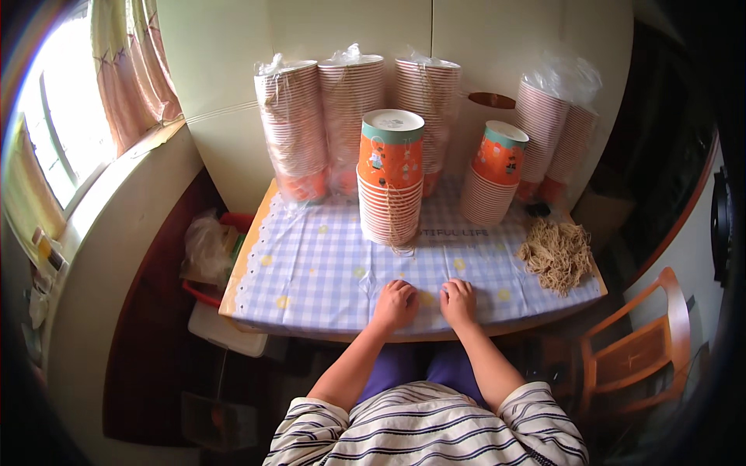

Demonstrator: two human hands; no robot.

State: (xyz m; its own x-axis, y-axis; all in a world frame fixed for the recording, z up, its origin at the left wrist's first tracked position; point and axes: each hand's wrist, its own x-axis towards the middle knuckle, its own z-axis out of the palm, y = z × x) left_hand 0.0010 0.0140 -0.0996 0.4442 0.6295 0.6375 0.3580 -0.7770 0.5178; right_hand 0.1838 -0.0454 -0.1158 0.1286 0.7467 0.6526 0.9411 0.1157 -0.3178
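My left hand [396, 302] and my right hand [458, 301] rest side by side on the near part of the checked tablecloth [326, 268], a small gap between them. The fingers of both are curled in, and no object shows in either. Beyond them stands a tall stack of upside-down paper cups [391, 167], orange with a green band at the top. Thin tan strands hang down the front of its rims. Further right is a shorter, similar stack of cups [497, 167]. A loose heap of tan string [556, 255] lies at the table's right side.
Along the back stand several tall cup stacks in clear plastic bags, including one at the left [291, 124] and one at the right [542, 128]. A small black object [537, 210] lies behind the string. A wooden chair [637, 353] is at the right, a red bin [233, 221] at the left.
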